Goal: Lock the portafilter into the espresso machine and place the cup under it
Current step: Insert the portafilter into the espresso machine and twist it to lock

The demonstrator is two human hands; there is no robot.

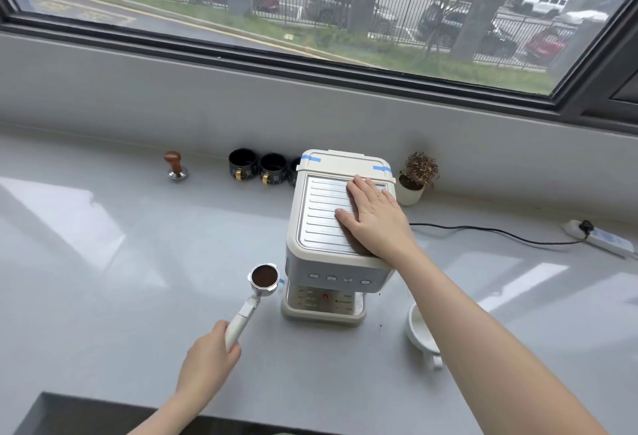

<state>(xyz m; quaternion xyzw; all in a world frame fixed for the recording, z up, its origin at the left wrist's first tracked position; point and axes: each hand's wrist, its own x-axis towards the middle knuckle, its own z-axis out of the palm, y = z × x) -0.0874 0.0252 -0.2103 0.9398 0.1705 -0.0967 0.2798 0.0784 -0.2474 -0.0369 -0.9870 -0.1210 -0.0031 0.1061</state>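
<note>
Two hands busy | left hand wrapped around portafilter handle, just left of espresso machine | right hand flat, bracing top | keep basket level, twist firmly | cup beneath right forearm.

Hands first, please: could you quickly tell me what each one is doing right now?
Left hand: closed around the portafilter handle, holding it left of the espresso machine.
Right hand: open, flat on the machine's top, holding nothing.
</note>
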